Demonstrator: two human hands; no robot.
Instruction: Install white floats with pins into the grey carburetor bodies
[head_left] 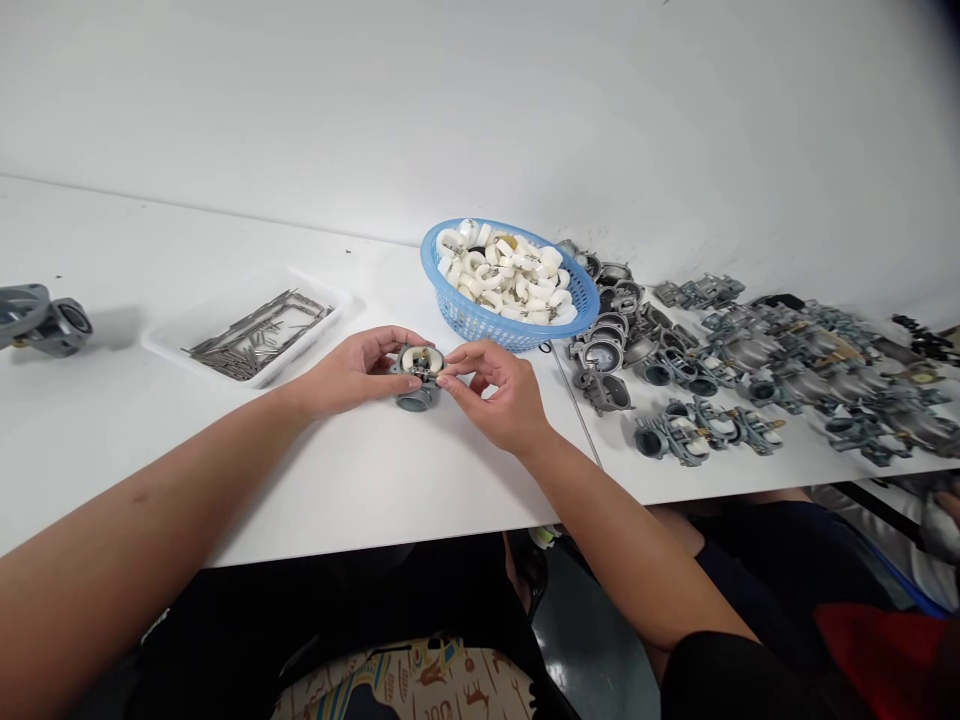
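A small grey carburetor with a white float in its open bowl side stands on the table in front of me. My left hand is closed around its left side, thumb along the near rim. At the right rim, my right hand has its thumb and forefinger pinched together by the float hinge. Whatever sits between those fingertips is too small to make out. Left of my hands lies a white tray with many thin metal pins.
Behind my hands stands a blue basket heaped with white floats. Many carburetors crowd the table on the right, a few with floats near the front edge. Another carburetor sits far left. A person sits at the right.
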